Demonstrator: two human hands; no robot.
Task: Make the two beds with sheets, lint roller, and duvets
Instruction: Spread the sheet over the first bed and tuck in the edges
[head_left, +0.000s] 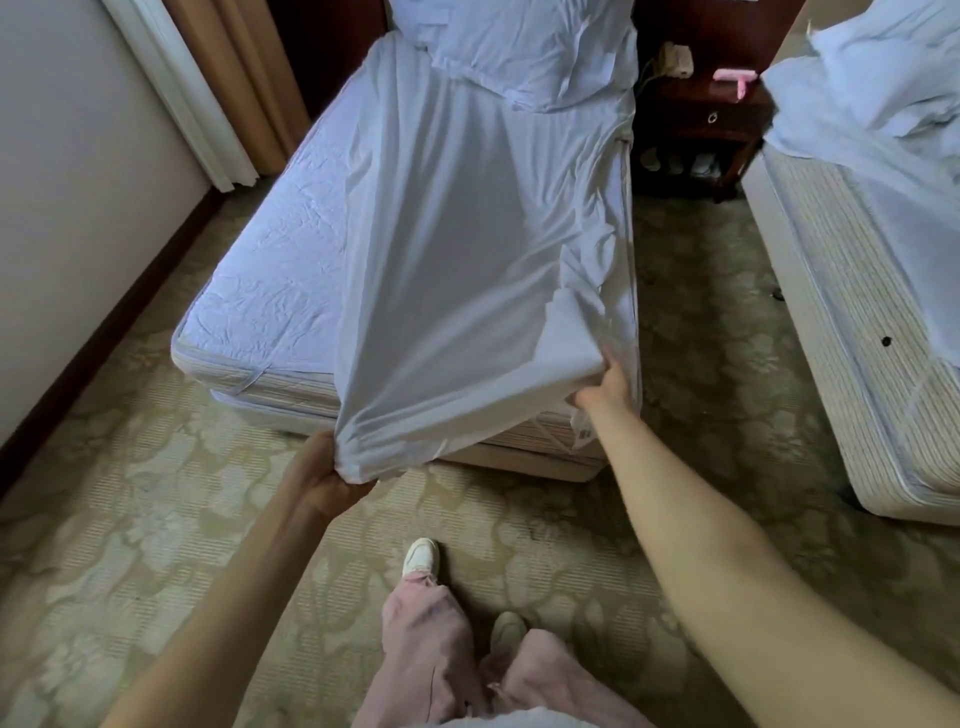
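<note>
A white sheet (467, 234) lies lengthwise over the right part of the left bed (260, 291), whose padded left half is bare. I stand at the bed's foot. My left hand (324, 475) grips the sheet's near left corner, pulled past the mattress edge. My right hand (608, 382) grips the sheet's near right edge at the mattress corner. White pillows (530, 47) are piled at the head. A pink lint roller (735, 78) lies on the nightstand. On the right bed (852, 291) sits a heap of white bedding (883, 83).
A dark wooden nightstand (696, 124) stands between the two beds. A wall with a dark baseboard and curtains (228, 83) runs along the left. Patterned carpet (691, 332) covers the aisle between the beds and the floor at my feet.
</note>
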